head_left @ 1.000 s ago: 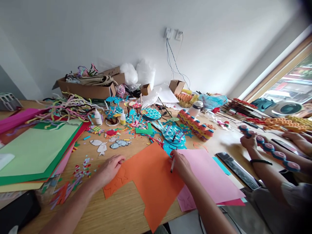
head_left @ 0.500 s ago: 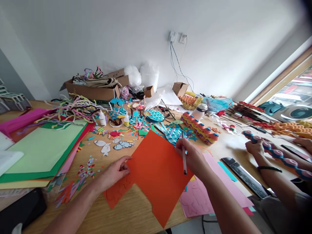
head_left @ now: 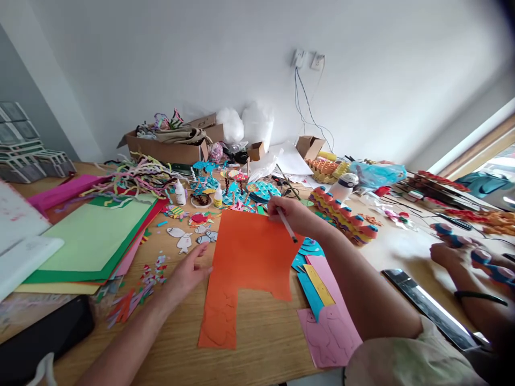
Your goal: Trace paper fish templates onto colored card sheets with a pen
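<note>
A sheet of orange paper (head_left: 253,249) lies in front of me, with a piece cut out of its lower edge. Faint drawn outlines show on its lower left strip. My left hand (head_left: 189,276) is at the sheet's left edge, thumb and fingers apart, holding nothing. At the far right corner of the sheet, my right hand (head_left: 293,215) grips a pen (head_left: 286,224), its dark end pointing down toward me. Whether those fingers also pinch the paper, I cannot tell. Beyond my left hand lie white paper fish cutouts (head_left: 184,241).
Pink paper (head_left: 328,335) with drawn fish lies right, near a black tablet-like device (head_left: 426,305). Coloured sheets (head_left: 96,230) are stacked left, beside a black phone (head_left: 48,343). Glue bottles (head_left: 218,197) and a painted egg carton (head_left: 341,214) stand behind. Another person's hand (head_left: 448,257) is far right.
The orange sheet has turned so its strip points toward me. My right hand has moved away to its far edge with the pen. My left hand has loosened from the sheet.
</note>
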A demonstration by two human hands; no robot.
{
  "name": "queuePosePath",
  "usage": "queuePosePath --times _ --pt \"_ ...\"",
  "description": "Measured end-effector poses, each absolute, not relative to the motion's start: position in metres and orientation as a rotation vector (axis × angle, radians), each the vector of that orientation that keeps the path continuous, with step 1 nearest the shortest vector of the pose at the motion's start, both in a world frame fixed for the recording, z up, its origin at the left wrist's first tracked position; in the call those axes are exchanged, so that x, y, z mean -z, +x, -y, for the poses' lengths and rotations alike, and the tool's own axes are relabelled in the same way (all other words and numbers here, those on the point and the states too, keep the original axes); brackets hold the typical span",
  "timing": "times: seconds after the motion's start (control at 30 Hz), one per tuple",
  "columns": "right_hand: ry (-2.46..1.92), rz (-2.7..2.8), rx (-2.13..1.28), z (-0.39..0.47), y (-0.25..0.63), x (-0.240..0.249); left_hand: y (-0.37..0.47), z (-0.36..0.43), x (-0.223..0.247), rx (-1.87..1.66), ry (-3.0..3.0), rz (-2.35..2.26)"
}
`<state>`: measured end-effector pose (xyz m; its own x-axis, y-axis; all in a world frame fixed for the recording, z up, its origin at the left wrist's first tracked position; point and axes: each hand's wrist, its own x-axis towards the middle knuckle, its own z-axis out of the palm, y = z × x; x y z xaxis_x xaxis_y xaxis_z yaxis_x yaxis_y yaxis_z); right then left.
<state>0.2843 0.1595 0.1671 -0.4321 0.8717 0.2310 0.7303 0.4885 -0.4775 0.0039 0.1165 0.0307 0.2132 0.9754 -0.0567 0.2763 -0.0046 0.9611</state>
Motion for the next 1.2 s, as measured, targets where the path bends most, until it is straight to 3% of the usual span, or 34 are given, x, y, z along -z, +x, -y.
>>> queuePosePath --times 0.2,0.57,0.77,0.97,1.2 --pt "-1.337 2.275 -0.367 -0.174 0.288 -0.171 0.026 -0.107 -0.027 -0.63 1.273 -0.869" --pt "-1.521 2.438 -0.036 -0.213 0.252 -0.116 0.043 -0.096 -0.009 -0.789 1.635 -1.144" --pt "-1.508 2.28 0.058 -0.192 0.234 -0.119 0.023 -0.09 -0.01 -0.765 2.011 -1.411" --pt "-1.253 1.926 -0.423 -0.096 0.228 -0.126 -0.009 -0.071 -0.024 -0.653 2.417 -1.156" --pt "-1.381 1.382 -1.01 -0.004 0.202 -0.046 -0.007 -0.048 -0.021 -0.719 2.501 -0.851"
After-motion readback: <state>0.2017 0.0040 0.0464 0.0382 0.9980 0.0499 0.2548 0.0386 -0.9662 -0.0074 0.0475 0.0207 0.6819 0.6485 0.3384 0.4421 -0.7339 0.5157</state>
